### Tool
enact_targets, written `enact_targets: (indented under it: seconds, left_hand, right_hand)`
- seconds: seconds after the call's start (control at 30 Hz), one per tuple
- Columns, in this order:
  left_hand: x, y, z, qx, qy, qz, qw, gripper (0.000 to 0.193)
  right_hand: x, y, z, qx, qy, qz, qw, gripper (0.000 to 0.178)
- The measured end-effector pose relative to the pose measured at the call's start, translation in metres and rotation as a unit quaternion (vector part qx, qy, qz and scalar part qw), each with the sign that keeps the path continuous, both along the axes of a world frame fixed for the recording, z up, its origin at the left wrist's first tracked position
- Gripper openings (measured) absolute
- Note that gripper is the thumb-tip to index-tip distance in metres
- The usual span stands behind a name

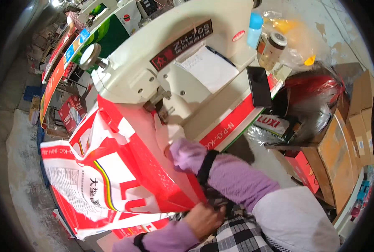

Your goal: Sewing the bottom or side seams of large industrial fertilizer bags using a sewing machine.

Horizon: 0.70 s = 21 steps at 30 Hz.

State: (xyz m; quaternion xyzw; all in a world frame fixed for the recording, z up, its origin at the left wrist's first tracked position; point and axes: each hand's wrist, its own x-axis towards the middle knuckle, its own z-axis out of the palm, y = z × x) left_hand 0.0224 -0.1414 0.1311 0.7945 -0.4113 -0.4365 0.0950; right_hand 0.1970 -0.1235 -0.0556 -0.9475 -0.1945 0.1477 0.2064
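Observation:
A large red and white printed bag [132,168] hangs across my lap and up to the head of a cream industrial sewing machine [124,71]. Its upper edge lies by the metal presser foot and needle area [159,103]. My left hand [204,220] is closed on the bag's near corner, close to my body. Just below the needle area is my right hand [170,136], against the bag's right side; glare and the purple sleeve [237,172] hide most of its fingers.
On the machine bed lie a paper sheet [208,69], a black pen [220,56] and a phone [259,86]. A blue bottle [254,31] and a clear cup [274,50] stand behind. Cardboard boxes [338,155] fill the right side. A person [72,19] is at the far left.

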Motion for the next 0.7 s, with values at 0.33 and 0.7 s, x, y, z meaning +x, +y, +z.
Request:
enact_targets:
  seconds: [0.33, 0.7]
  left_hand:
    - [0.165, 0.46, 0.051, 0.271, -0.526, 0.405, 0.697, 0.032]
    - [-0.095, 0.571, 0.227, -0.175, -0.548, 0.626, 0.527, 0.031]
  right_hand:
    - [-0.074, -0.117, 0.052, 0.208, -0.231, -0.002, 0.951, 0.043]
    - [-0.137, -0.11, 0.116, 0.472, -0.123, 0.185, 0.853, 0.028]
